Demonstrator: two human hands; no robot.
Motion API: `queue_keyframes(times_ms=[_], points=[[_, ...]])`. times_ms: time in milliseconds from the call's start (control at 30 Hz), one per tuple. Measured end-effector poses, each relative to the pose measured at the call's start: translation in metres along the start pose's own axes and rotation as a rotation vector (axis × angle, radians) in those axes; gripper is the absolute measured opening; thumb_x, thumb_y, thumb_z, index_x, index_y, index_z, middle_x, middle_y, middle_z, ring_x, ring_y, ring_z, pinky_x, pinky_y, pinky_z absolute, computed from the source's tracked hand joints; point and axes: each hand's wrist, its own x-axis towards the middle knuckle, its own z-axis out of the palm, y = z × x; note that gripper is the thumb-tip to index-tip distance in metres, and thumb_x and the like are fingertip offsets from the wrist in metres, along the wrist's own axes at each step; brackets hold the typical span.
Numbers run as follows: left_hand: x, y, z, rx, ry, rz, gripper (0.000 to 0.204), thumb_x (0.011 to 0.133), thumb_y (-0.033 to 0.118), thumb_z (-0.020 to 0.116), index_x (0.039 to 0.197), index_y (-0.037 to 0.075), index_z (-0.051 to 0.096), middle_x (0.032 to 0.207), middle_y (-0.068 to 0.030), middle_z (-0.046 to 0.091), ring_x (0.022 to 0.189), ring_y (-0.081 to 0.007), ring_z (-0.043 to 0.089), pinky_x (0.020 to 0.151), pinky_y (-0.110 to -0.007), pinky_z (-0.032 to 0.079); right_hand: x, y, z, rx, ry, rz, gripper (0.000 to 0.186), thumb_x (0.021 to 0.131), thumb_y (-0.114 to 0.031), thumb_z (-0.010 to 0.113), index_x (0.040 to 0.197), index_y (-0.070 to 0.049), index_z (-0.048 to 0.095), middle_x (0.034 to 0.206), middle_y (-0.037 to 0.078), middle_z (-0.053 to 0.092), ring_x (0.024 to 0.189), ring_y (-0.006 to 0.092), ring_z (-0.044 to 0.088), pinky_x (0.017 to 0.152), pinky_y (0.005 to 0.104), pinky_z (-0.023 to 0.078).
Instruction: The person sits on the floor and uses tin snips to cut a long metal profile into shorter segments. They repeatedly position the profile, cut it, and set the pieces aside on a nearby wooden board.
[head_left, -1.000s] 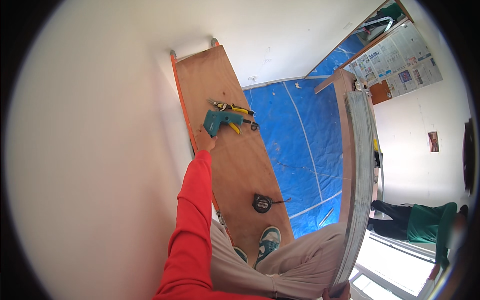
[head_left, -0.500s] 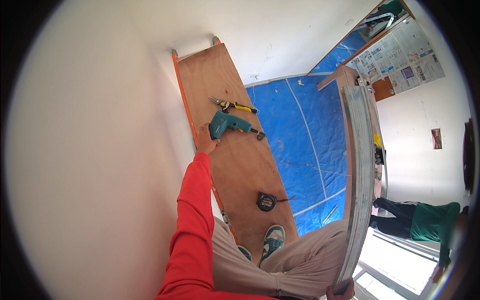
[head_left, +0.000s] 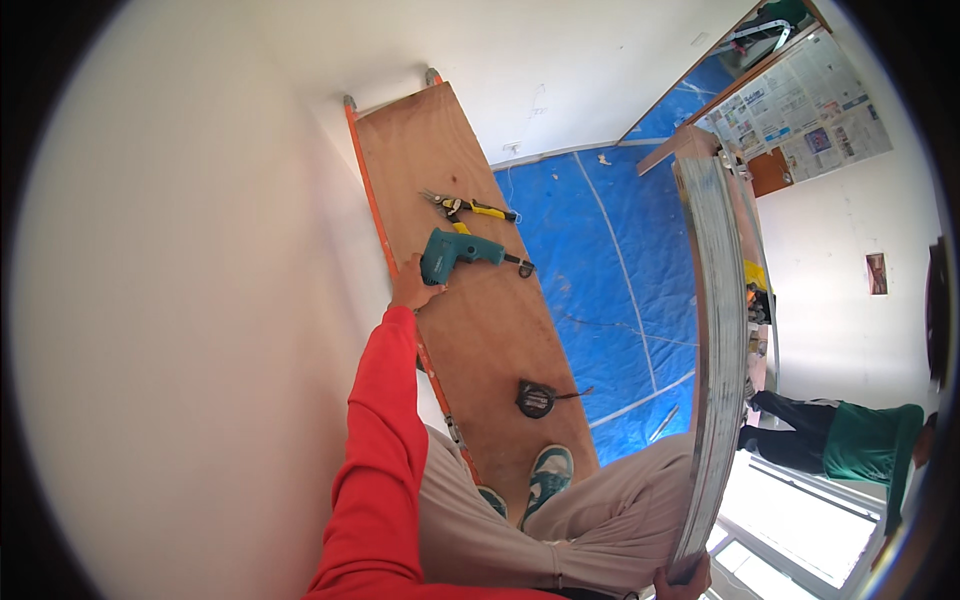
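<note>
My left hand [head_left: 411, 284] reaches down to the plywood plank [head_left: 480, 330] and has its fingers around the end of a teal power drill [head_left: 445, 256], which lies on its side there. Part of those fingers is hidden by the drill. Just beyond it lie tin snips [head_left: 480, 209] with yellow and black handles. A black tape measure [head_left: 536, 399] rests on the plank closer to my feet. At the lower right, my right hand [head_left: 684, 580] grips the near end of a bundle of long grey metal profiles [head_left: 722, 350], which runs away from me past my knee.
Orange rails [head_left: 372, 205] edge the plank beside the white wall. Blue sheeting [head_left: 600, 270] covers the floor. A wooden workbench [head_left: 692, 150] carrying tools stands behind the profiles. A person in a green top [head_left: 872, 440] is near the window at right.
The drill has shifted very slightly with my left hand, and more of the snips' second yellow handle shows. The far end of the profiles has swung a little to the left in view.
</note>
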Motion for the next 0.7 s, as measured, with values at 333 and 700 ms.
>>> queue_keyframes(times_ms=[333, 700], points=[[-0.004, -0.004, 0.006, 0.015, -0.018, 0.186, 0.099, 0.069, 0.025, 0.097, 0.152, 0.007, 0.045, 0.139, -0.0206, 0.06, 0.126, -0.0404, 0.062, 0.107, -0.047, 0.05, 0.011, -0.01, -0.01, -0.134, -0.062, -0.213, 0.046, 0.082, -0.046, 0.079, 0.1, -0.005, 0.066, 0.092, 0.014, 0.069, 0.09, 0.037, 0.065, 0.086, 0.0493, 0.052], [-0.011, 0.02, -0.001, 0.148, -0.294, 0.072, 0.109, 0.061, 0.033, 0.1, 0.148, 0.003, 0.042, 0.14, -0.0247, 0.059, 0.12, -0.0436, 0.066, 0.103, -0.051, 0.054, 0.036, -0.066, -0.051, 0.262, -0.041, -0.054, 0.038, 0.068, -0.028, 0.092, 0.083, -0.01, 0.061, 0.079, 0.011, 0.06, 0.073, 0.0352, 0.058, 0.068, 0.0471, 0.05]])
